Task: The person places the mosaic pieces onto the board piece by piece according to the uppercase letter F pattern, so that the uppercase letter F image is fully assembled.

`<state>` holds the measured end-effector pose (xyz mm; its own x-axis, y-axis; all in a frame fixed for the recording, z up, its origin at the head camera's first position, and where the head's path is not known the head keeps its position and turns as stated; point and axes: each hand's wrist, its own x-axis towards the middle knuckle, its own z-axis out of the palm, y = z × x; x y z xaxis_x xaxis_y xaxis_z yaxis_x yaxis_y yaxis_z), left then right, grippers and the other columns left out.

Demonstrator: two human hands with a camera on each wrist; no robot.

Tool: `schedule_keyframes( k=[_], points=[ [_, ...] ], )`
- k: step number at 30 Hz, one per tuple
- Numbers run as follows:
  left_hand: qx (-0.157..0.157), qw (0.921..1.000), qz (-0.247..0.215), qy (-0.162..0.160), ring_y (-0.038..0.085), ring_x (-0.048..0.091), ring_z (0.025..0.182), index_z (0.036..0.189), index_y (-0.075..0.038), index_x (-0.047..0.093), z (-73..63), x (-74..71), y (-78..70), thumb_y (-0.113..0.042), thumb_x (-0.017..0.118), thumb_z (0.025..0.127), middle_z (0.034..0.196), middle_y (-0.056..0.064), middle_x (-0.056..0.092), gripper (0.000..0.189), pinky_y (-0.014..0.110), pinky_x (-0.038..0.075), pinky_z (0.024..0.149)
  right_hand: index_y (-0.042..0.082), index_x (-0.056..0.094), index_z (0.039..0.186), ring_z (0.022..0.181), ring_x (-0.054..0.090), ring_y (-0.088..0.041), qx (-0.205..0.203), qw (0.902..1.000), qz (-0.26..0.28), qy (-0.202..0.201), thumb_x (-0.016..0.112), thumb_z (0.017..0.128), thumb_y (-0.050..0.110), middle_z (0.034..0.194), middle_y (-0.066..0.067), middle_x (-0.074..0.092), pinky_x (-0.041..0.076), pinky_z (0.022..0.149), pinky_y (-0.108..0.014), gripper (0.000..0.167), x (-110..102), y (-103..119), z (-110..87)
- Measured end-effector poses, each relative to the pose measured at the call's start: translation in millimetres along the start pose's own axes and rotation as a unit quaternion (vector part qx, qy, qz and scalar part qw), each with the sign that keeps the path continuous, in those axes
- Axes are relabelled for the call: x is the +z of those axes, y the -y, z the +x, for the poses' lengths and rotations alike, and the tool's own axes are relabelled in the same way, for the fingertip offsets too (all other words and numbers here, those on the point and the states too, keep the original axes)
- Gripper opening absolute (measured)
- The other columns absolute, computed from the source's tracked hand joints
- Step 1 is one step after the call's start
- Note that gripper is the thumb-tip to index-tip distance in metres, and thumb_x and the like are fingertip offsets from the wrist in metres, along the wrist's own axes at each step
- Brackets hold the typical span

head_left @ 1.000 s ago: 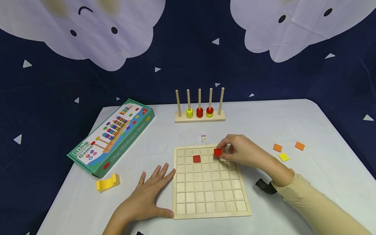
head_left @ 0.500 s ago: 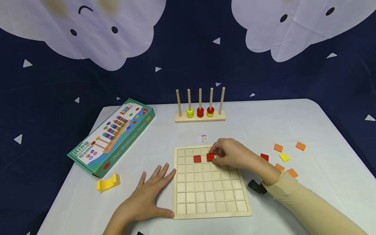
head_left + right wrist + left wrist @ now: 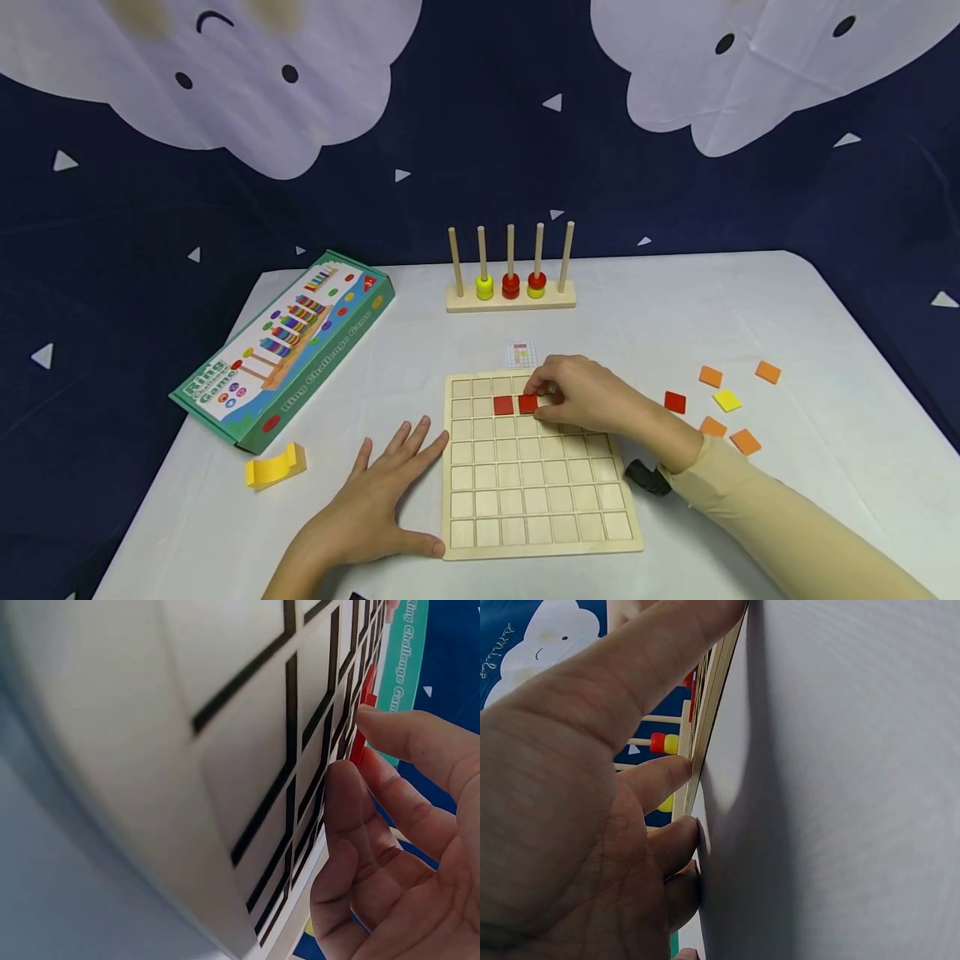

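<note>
A wooden grid board (image 3: 542,500) lies flat on the white table. One red square tile (image 3: 503,406) sits in a cell of its second row from the far edge. Right beside it, a second red tile (image 3: 527,404) is pinched between the thumb and fingers of my right hand (image 3: 581,396). The right wrist view shows those fingertips (image 3: 373,720) at the red tile, low over the grid. My left hand (image 3: 375,500) lies spread at the board's left side, thumb and index fingertip touching its edge, as the left wrist view also shows.
Loose tiles lie at right: a red one (image 3: 675,402), a yellow one (image 3: 726,401) and several orange ones (image 3: 746,442). Behind the board are a small pattern card (image 3: 521,354) and a peg stand (image 3: 510,305) with rings. A game box (image 3: 285,350) and yellow block (image 3: 276,467) stand left.
My right hand has carried the red tile leftward and slightly nearer, to the cell beside the first red tile. The left hand has stayed put.
</note>
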<state>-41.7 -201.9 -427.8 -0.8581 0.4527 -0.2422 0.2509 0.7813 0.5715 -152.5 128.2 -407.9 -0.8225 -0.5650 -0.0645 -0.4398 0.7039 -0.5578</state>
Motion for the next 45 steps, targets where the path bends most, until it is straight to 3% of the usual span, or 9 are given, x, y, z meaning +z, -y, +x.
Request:
schedule_keyframes(
  k=[45],
  points=[
    [-0.001, 1.0000, -0.001, -0.006, 0.036, 0.012, 0.169, 0.170, -0.036, 0.032, -1.0, 0.1, 0.1, -0.067, 0.094, 0.066, 0.181, -0.001, 0.020, 0.125, 0.080, -0.001, 0.127, 0.019, 0.080, 0.107, 0.080, 0.056, -0.010, 0.025, 0.9997, 0.002, 0.003, 0.086, 0.088, 0.018, 0.092, 0.005, 0.066, 0.048, 0.075, -0.029, 0.020, 2.3, 1.9, 1.3]
  ],
)
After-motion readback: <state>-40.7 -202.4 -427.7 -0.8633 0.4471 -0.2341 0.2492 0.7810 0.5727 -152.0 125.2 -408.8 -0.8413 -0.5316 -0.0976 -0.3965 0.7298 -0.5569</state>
